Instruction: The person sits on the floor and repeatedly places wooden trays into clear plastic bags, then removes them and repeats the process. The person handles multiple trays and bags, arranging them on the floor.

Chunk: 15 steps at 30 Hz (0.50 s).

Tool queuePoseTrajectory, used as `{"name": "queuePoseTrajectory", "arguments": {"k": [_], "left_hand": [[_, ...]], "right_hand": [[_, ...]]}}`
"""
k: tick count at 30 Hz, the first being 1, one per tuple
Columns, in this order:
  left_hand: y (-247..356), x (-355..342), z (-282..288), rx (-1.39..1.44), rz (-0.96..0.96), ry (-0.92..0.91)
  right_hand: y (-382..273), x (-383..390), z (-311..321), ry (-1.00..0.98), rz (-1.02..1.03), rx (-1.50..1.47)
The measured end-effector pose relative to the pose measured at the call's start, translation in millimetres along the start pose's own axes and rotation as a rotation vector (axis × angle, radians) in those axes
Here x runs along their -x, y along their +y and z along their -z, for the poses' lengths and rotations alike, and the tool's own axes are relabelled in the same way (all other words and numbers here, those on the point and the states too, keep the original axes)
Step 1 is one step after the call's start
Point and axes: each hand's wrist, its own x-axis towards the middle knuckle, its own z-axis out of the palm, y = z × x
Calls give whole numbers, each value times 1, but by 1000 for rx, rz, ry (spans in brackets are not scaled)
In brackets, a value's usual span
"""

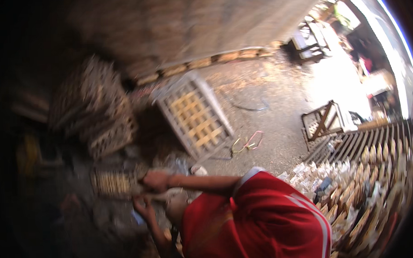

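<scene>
My right hand is closed at the near end of a small slatted panel, with pale woven strips in a dark frame. What its fingers grip is blurred. Just below it, my left hand is raised with fingers curled near the same end; whatever they hold is too small and dim to name. Beyond my right arm lies a larger wooden frame, its light strips crossed in a lattice. A bare knee shows between my forearms, below the red shirt.
Stacked dark slatted panels stand at the left. A hanging sheet spans the back above a row of wood pieces. Looped cords lie on the floor. At right are a small wooden stand and a rack with many pale pieces.
</scene>
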Motion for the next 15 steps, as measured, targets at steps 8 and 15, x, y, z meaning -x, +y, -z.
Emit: {"name": "queuePoseTrajectory", "arguments": {"k": [8, 15], "left_hand": [[35, -19, 37, 153, -98, -1], [34, -86, 63, 222, -185, -155]], "right_hand": [[-19, -19, -9, 186, -197, -193], [-49, -79, -16, 209, 25, -41]]}}
